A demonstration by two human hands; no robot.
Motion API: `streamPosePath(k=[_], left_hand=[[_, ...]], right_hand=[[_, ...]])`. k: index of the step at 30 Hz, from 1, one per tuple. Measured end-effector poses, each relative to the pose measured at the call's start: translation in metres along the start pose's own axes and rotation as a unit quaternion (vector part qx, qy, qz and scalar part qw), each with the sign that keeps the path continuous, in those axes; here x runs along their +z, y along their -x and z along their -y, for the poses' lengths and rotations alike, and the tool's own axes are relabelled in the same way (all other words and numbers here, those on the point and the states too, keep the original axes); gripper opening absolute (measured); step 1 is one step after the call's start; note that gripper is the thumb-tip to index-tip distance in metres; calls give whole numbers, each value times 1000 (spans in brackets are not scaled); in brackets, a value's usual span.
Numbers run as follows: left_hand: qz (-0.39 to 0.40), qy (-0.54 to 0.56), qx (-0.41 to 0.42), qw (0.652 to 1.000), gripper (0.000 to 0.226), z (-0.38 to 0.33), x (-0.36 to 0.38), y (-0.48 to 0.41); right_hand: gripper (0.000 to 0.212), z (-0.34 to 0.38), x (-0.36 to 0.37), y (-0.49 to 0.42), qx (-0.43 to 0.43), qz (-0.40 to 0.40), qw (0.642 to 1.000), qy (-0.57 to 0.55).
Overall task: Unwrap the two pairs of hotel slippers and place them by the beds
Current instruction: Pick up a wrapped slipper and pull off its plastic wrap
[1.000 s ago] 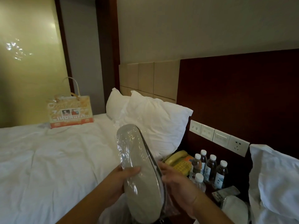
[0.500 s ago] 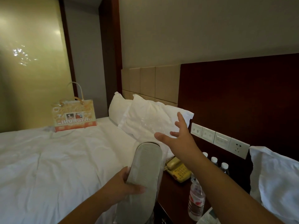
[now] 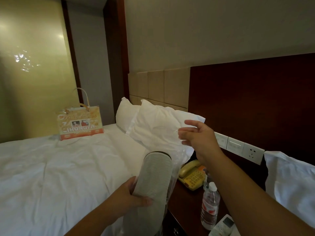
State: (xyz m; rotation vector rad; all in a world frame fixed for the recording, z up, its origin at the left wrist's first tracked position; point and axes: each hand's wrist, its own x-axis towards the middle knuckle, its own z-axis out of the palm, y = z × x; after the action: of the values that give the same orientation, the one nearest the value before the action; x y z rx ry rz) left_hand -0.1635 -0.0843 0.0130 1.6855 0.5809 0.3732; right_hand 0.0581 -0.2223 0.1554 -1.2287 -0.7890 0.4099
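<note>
While left hand point(image 3: 131, 198) grips grey slippers point(image 3: 153, 181), right hand point(image 3: 201, 138) fingers spread at clear wrapper point(image 3: 172, 145); grasp unclear.

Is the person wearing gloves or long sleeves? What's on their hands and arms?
No gloves and no sleeves in sight. The left hand and right hand are bare, and so are the left forearm and right forearm down to the picture's edge. I see no watch, ring or bracelet.

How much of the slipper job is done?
Looks just begun. The clear plastic wrapper is partly off the grey fabric slippers, which the left hand grips; the right hand is up at its top edge. Still to do: finish unwrapping, the other pair, placing both.
</note>
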Motion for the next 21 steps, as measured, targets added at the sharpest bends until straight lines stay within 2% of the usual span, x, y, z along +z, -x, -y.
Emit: streamPosePath(k=[2,5,6,8,10,14,16,18,19,20,21], left_hand=[[7,-3,0,1000,73,-2,1,1],[5,-2,-3,1000,74,-1,1,2],[1,0,-3,1000,74,1,1,1],[-11,1,-6,1000,75,2,0,1],[-22,0,-7,1000,77,4,0,1],[-40,-2,-4,999,76,7,-2,0],[-43,-9,-9,999,74,6,-1,-2],[-48,-16,-17,999,74,6,0,-4],[-50,-21,-19,998,75,5,1,-5],[-52,-25,-21,998,75,5,2,-6],[-55,-30,-23,998,76,5,3,-6]], right_hand=[[60,-5,-3,1,38,-16,999,8],[99,-4,0,9,106,-26,989,98],[105,-3,2,13,139,-17,983,122],[100,-3,6,20,208,33,966,151],[82,-3,8,25,248,76,955,142],[68,-2,4,25,239,33,967,86],[62,-2,8,26,163,-16,977,135],[47,1,17,34,-38,-96,971,215],[38,4,21,38,-152,-117,952,238],[31,9,27,43,-237,-105,933,249],[24,12,32,47,-282,-65,919,267]])
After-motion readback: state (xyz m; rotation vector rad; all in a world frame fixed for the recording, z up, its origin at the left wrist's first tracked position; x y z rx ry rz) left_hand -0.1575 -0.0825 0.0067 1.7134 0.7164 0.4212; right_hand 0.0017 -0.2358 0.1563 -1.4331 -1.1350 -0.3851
